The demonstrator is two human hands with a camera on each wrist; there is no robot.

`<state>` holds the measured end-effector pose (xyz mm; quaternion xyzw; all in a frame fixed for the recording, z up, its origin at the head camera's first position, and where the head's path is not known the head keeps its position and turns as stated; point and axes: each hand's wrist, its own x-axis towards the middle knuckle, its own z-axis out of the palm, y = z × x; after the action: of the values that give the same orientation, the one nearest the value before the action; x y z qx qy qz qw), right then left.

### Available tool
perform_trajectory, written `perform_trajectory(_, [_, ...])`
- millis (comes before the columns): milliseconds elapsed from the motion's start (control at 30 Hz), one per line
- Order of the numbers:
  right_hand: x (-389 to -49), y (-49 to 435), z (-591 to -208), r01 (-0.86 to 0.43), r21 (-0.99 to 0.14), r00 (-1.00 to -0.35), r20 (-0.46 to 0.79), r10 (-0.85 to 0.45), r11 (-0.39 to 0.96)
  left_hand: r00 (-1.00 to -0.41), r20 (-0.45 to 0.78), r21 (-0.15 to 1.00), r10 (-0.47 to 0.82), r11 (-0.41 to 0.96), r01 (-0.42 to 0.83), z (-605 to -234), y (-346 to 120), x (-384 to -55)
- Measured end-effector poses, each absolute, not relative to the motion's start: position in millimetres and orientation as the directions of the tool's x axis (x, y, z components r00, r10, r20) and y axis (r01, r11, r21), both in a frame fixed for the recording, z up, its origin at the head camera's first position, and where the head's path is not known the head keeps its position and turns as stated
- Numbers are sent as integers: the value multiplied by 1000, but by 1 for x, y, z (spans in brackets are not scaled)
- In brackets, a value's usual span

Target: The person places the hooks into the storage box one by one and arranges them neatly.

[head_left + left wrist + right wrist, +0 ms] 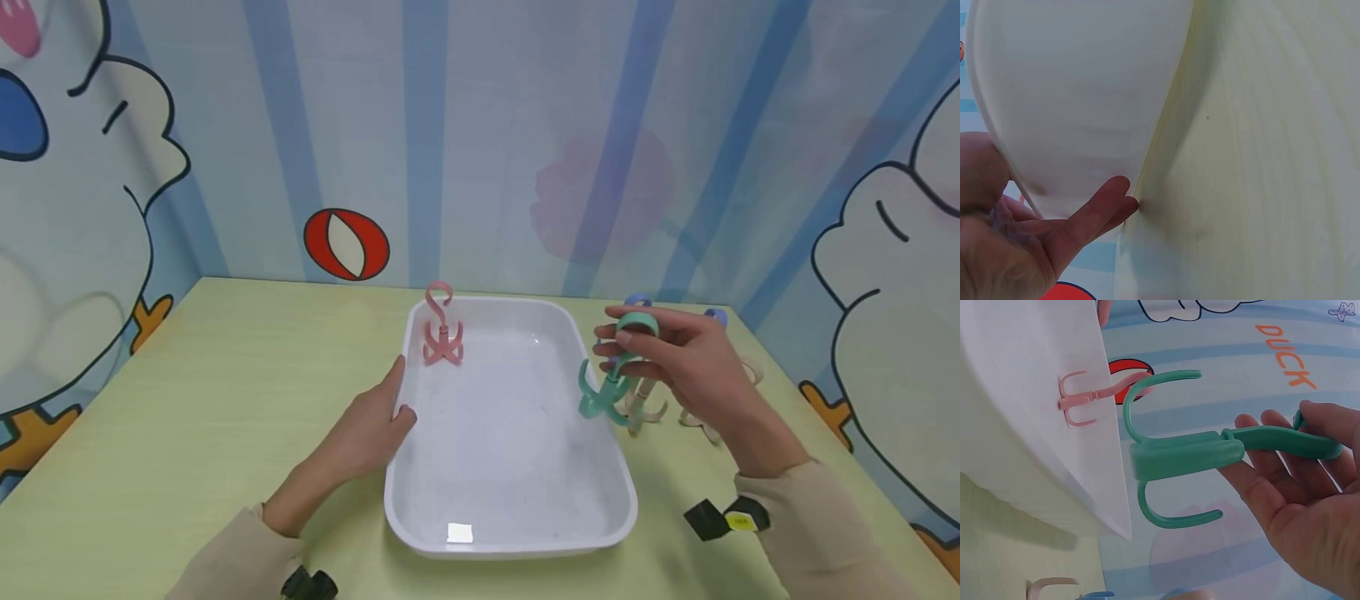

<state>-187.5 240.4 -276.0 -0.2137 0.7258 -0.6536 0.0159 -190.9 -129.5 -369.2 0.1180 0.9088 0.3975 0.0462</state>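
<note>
Light-blue striped backdrop (487,125) along the far side, cartoon figures (67,217) printed left and right. Pale yellow-green table (247,375) in front of it. White plastic tray (510,467) sits mid-table, rectangular with rounded corners, long sides running near to far. Beige sleeves (817,533) come in from the near side, left and right. Right hand (693,358) is over the tray's right side, thumb and fingers closed on the curved top of a green four-prong hook (604,398); prongs hang below the fingers, at the tray's right rim in the head view. Right wrist view has that hook off the table, its prongs apart from the tray wall. Left hand (371,429) grips the tray's left edge, thumb over the rim, fingers fairly straight along the outer wall. Pink four-prong hook (444,342) is in the tray, far left corner, its curved top reaching the far rim in the head view. Beige hooks (637,407) on the table right of the tray, partly behind the right hand. Blue hooks (716,317) farther back on the right, mostly hidden; count unclear.
</note>
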Motion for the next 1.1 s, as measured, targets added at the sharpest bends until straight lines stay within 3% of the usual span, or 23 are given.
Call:
perform_trajectory(600, [-198,219,-272,-233,-957,-943,179,-281,172,-968,10,731,250,659,178,-370,-130,-191])
perform_trajectory(1100, [-210,202,-275,-213,-965,-951,169,-260,153,-967,28,727,252,659,193,-369,-130,-191])
